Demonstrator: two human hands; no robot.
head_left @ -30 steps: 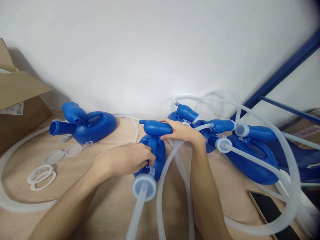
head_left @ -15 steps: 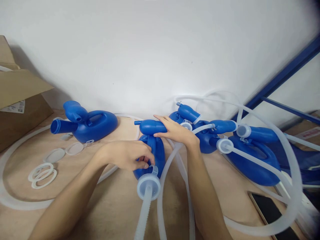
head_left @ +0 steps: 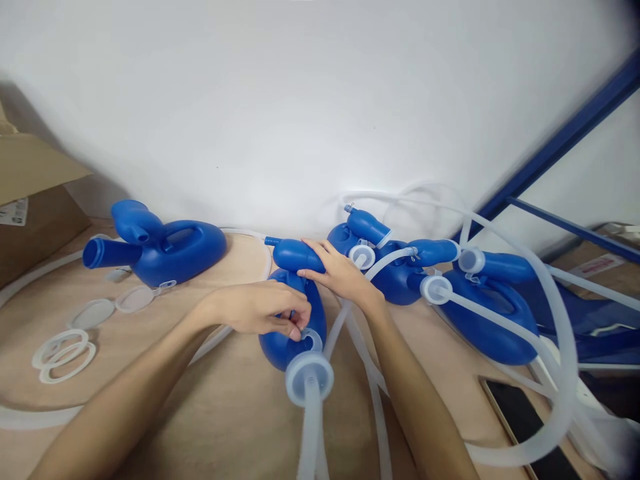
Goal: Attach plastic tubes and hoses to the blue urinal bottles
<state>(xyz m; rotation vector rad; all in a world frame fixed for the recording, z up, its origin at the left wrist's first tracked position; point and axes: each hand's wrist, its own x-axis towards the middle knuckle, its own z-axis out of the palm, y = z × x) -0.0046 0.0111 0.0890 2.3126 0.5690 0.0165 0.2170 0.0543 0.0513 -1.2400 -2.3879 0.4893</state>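
Hose cap (head_left: 296, 383) has swung rightward, at the near end of the blue bottle (head_left: 273, 348). Left hand (head_left: 273, 309) pinches its strap (head_left: 315, 338), seemingly the part being worked; right hand (head_left: 340, 270) grips the blue nozzle piece (head_left: 291, 255).

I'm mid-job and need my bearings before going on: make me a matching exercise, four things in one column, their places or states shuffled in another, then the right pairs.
Things
1. left hand
2. right hand
3. flat black phone with a gold edge
4. thin white rings

Places or states
A. on the rounded blue plastic piece with a thin nozzle
B. overlapping, at the view's left
C. at the looped tab of the translucent round plastic cap
D. lower right, crossed by a whitish flexible tube

Pairs: 1-C, 2-A, 3-D, 4-B
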